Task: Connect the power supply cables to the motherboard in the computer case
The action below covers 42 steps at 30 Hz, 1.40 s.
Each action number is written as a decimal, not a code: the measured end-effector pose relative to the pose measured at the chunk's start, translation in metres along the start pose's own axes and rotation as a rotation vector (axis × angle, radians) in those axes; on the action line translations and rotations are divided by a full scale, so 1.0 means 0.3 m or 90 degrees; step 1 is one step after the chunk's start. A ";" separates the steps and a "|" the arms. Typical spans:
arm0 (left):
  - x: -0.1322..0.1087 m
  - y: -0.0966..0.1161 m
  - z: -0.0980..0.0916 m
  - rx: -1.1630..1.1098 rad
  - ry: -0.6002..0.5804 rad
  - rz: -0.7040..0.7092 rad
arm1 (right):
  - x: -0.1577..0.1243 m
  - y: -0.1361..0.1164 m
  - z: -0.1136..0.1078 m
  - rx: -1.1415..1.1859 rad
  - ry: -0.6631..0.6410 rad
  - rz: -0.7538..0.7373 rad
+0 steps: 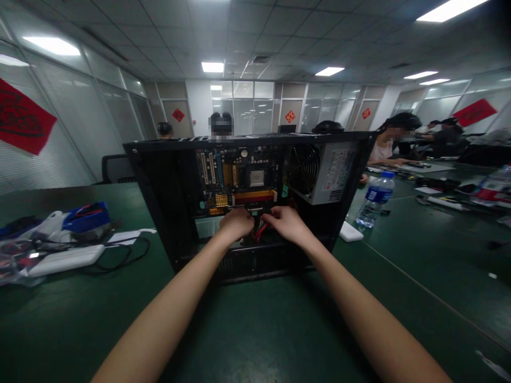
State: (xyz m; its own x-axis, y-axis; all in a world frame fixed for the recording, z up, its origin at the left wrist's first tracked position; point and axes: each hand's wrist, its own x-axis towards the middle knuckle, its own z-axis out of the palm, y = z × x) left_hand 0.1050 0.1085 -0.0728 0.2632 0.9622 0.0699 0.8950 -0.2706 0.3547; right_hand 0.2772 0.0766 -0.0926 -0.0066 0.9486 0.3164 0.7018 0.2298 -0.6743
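- The case stands open on the desk, its open side facing the person. The motherboard stands upright at the back, and the power supply is at the upper right.
- Both hands reach into the lower middle of the case, just below the motherboard's bottom edge.
- The left hand and the right hand sit close together at the same height, knuckles towards the camera.
- A bunch of red cables shows in the narrow gap between the hands. It hangs down from the fingertips, with its long axis roughly vertical.
- The cables lie to the right of the left hand and to the left of the right hand. The right hand is in contact with them, and the left is just beside them.
- The right fingers are pinched shut on the top of the cables.
- The left fingers are curled closed, hard against the same spot. What they grip is hidden behind the knuckles, so I cannot tell whether they hold the cables or a plug.
- A bottle stands on the desk to the right of the case, well apart from both hands.
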 end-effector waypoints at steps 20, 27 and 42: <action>-0.009 0.009 0.018 0.032 0.029 -0.028 | -0.009 0.009 0.004 0.021 0.017 -0.026; -0.020 0.014 0.008 0.038 0.030 -0.027 | -0.011 0.011 0.008 0.023 0.014 -0.034; 0.035 -0.004 0.031 -0.004 0.024 -0.034 | -0.015 0.005 0.010 0.019 0.024 -0.041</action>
State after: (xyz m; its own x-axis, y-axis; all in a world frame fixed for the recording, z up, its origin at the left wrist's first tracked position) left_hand 0.1101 0.1186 -0.0813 0.2015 0.9757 0.0859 0.9049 -0.2190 0.3650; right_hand 0.2760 0.0733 -0.0970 -0.0231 0.9229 0.3843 0.6792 0.2965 -0.6714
